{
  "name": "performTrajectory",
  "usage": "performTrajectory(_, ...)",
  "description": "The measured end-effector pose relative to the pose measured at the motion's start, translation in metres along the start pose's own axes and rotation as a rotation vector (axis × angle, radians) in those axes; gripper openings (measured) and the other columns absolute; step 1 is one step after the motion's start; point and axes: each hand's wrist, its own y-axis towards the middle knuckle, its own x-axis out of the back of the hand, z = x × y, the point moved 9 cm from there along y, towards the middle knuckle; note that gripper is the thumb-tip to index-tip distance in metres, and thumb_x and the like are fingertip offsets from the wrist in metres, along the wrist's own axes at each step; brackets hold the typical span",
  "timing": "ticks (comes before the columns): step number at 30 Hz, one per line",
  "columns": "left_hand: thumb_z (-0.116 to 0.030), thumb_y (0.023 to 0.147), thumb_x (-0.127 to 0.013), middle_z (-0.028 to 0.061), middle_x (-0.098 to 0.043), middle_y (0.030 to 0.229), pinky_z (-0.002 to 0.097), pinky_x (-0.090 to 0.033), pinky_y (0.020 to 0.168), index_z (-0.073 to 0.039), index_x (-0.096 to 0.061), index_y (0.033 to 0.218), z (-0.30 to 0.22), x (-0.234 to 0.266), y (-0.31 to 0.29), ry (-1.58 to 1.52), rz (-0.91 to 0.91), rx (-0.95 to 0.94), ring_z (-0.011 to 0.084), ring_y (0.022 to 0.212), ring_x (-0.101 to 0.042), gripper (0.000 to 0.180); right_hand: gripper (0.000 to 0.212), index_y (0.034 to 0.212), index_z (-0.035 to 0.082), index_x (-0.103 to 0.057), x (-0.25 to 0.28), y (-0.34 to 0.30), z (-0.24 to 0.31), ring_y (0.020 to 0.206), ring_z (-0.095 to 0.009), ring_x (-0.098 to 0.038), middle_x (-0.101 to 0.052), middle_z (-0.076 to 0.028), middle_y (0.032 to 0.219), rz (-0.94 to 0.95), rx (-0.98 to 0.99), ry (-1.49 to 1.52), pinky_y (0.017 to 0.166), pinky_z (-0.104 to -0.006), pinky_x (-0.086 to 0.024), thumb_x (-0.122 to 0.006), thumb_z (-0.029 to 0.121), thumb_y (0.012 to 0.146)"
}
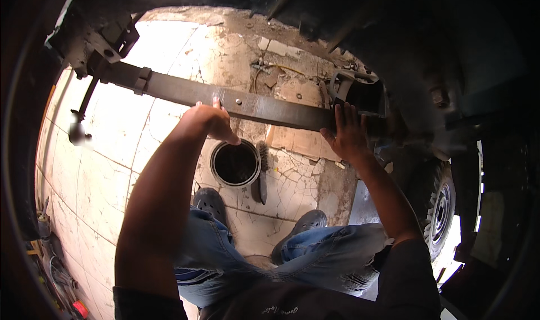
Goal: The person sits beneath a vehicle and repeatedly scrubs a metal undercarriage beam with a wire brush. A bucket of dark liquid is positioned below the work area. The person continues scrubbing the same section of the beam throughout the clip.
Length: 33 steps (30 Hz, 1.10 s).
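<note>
A long, flat metal leaf spring runs across in front of me, a small round bolt head showing near its middle. My left hand touches its near edge just left of the bolt, fingers apart and thumb stretched toward me. Farther right, my right hand lies against the spring's right part with its fingers spread. Neither hand shows anything held. Toward the left end, a metal clip wraps the spring, whose right end disappears into shadow.
Below the spring stands a round can with a dark inside. Beside it a wire brush lies on the cracked tile floor. A tyred wheel is at right, tools at lower left. Dark vehicle underside hangs overhead.
</note>
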Motion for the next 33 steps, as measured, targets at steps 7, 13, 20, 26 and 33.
performTrajectory(7,-0.074,0.077,-0.055,0.0198,-0.004,0.158,0.0504,-0.023,0.114,-0.002,-0.012,0.151,0.007,-0.004,0.001,-0.013,-0.008,0.002,0.0498,0.140,-0.014,0.112,0.084,0.145,-0.003,-0.026,0.002,0.014,-0.001,0.140,-0.041,-0.024,-0.025,-0.030,0.149,0.038,-0.038,0.016,0.112,-0.0601,-0.017,-0.039,0.062,0.092)
performTrajectory(13,-0.072,0.079,-0.055,0.0208,-0.001,0.158,0.0520,-0.023,0.114,0.000,-0.009,0.151,0.005,-0.003,0.001,-0.001,-0.004,0.014,0.0512,0.140,-0.014,0.111,0.088,0.142,-0.010,-0.024,0.005,-0.031,0.008,0.140,-0.042,-0.022,-0.023,-0.030,0.150,-0.024,0.072,0.050,0.113,-0.0579,-0.017,-0.047,0.058,0.091)
performTrajectory(20,-0.073,0.079,-0.052,0.0245,-0.002,0.157,0.0509,-0.024,0.113,0.004,-0.010,0.149,-0.007,-0.001,0.001,0.023,0.069,0.033,0.0527,0.139,-0.015,0.112,0.085,0.140,-0.010,-0.026,0.008,-0.019,0.013,0.136,-0.047,-0.028,-0.028,-0.032,0.145,-0.209,0.076,0.115,0.112,-0.0566,-0.021,-0.055,0.052,0.090)
performTrajectory(26,-0.075,0.078,-0.052,0.0243,-0.002,0.157,0.0520,-0.025,0.112,0.002,-0.009,0.150,-0.004,0.003,-0.001,0.032,0.046,0.039,0.0516,0.140,-0.014,0.113,0.083,0.140,-0.008,-0.030,0.013,0.011,0.003,0.134,-0.045,-0.030,-0.031,-0.031,0.144,-0.195,0.083,0.191,0.111,-0.0543,-0.024,-0.055,0.052,0.089)
performTrajectory(33,-0.071,0.077,-0.059,0.0220,0.000,0.157,0.0501,-0.026,0.113,0.000,-0.011,0.150,0.000,-0.001,-0.008,0.016,-0.009,0.028,0.0481,0.141,-0.014,0.112,0.089,0.143,-0.007,-0.025,0.010,-0.036,0.019,0.142,-0.041,-0.021,-0.022,-0.028,0.151,-0.054,0.222,0.177,0.115,-0.0534,-0.019,-0.057,0.054,0.087)
